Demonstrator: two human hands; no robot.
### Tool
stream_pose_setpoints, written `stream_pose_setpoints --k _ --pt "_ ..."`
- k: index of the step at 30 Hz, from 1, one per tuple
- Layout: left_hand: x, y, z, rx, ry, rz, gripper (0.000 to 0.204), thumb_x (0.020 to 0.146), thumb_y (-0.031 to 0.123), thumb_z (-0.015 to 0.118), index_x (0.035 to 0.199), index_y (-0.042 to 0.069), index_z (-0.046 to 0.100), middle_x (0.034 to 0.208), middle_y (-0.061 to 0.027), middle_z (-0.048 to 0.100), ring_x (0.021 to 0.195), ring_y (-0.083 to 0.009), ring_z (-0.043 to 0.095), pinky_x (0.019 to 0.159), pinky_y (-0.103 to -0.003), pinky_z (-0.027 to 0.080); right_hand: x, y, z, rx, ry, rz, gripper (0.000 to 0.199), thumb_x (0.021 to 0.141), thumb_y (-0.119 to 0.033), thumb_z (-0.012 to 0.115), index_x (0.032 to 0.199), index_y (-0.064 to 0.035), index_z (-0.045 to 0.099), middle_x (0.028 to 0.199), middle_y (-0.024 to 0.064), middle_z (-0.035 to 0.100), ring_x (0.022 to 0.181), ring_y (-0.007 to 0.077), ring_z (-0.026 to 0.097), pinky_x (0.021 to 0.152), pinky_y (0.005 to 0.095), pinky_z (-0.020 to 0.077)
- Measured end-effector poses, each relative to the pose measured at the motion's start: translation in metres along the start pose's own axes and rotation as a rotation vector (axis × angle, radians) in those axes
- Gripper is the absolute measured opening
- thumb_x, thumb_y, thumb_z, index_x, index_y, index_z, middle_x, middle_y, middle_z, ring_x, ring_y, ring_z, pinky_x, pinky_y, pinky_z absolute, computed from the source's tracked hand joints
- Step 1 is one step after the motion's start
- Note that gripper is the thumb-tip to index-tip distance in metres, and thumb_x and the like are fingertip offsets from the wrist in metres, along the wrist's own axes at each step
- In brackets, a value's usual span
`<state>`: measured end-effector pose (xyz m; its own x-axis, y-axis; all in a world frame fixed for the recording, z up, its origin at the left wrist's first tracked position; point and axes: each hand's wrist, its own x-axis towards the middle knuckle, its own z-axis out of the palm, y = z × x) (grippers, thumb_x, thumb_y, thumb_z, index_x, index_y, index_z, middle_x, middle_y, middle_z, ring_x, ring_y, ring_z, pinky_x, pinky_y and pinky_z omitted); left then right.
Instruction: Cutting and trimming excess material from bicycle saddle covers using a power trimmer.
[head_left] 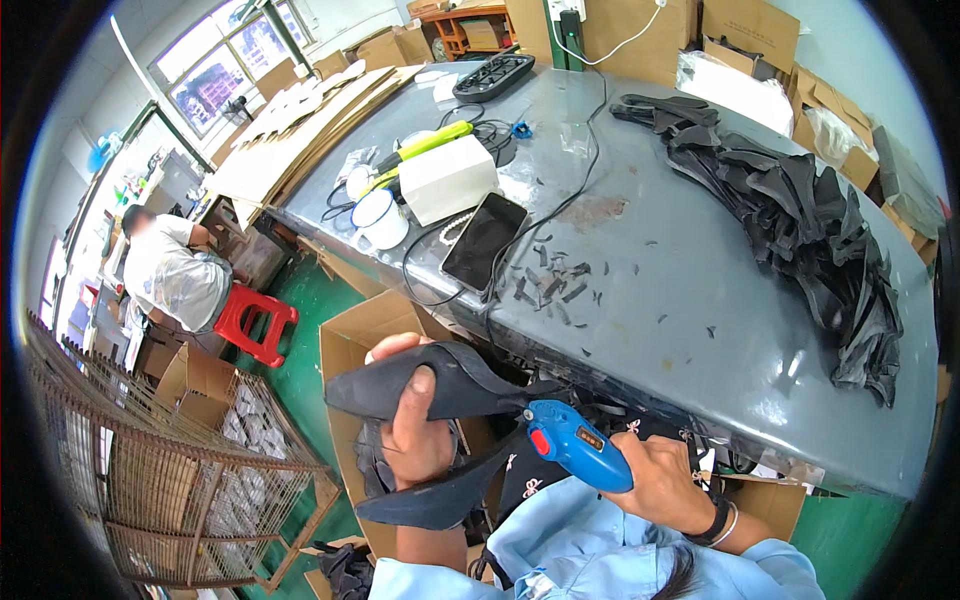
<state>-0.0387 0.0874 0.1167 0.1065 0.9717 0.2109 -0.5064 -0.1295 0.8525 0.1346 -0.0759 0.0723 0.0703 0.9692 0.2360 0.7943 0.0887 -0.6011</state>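
My left hand [415,425] grips a black shoe upper [440,385], holding it below the near edge of the grey table [680,300]. A second dark shoe piece [440,495] hangs under that hand. My right hand [665,485] holds a blue hand tool [575,445] with a red button, its nose against the shoe upper. A dark wristband sits on my right wrist.
A pile of black cut pieces [810,230] runs along the table's right side. A phone [483,240], white box [447,178], mug [380,218] and cables lie at the left. An open carton [365,335] stands below. A person [175,270] sits far left beside a red stool and wire crates.
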Motion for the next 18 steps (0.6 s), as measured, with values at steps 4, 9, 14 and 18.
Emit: stream_pose_setpoints --k 4,9,14,18 --pt "-0.012 -0.010 0.007 -0.016 0.089 0.091 0.041 0.078 0.009 0.061 0.115 0.003 0.045 0.098 -0.0106 0.056 0.088 -0.0198 0.056 0.078 -0.032 0.048 0.002 -0.005 -0.003 0.044 0.004 -0.035 0.042 0.064 -0.017 0.074 0.096 -0.0028 0.050 0.064 0.0106 0.060 0.055 0.0291 0.060 0.051 0.0368 0.0462" --pt "-0.024 -0.024 0.010 -0.014 0.111 0.170 0.038 0.078 0.012 0.061 0.112 0.004 0.046 0.100 -0.0102 0.055 0.090 -0.0207 0.056 0.081 -0.033 0.046 0.003 -0.007 0.001 0.089 0.038 -0.011 0.044 0.063 -0.017 0.075 0.097 -0.0026 0.051 0.064 0.0118 0.060 0.056 0.0291 0.061 0.052 0.0368 0.0470" --pt "-0.035 -0.028 0.017 -0.063 0.131 0.189 0.036 0.079 0.013 0.060 0.112 0.006 0.046 0.101 -0.0093 0.053 0.093 -0.0199 0.054 0.084 -0.033 0.045 0.004 -0.012 0.000 0.161 0.040 0.001 0.044 0.066 -0.022 0.076 0.097 -0.0034 0.052 0.063 0.0122 0.060 0.054 0.0286 0.062 0.049 0.0370 0.0468" --pt "-0.040 -0.038 0.018 -0.111 0.185 0.192 0.035 0.078 0.013 0.059 0.110 0.006 0.047 0.099 -0.0081 0.052 0.093 -0.0185 0.053 0.085 -0.032 0.043 0.006 -0.016 0.000 0.174 0.029 0.011 0.044 0.066 -0.024 0.076 0.097 -0.0039 0.052 0.063 0.0122 0.061 0.053 0.0285 0.062 0.048 0.0368 0.0469"
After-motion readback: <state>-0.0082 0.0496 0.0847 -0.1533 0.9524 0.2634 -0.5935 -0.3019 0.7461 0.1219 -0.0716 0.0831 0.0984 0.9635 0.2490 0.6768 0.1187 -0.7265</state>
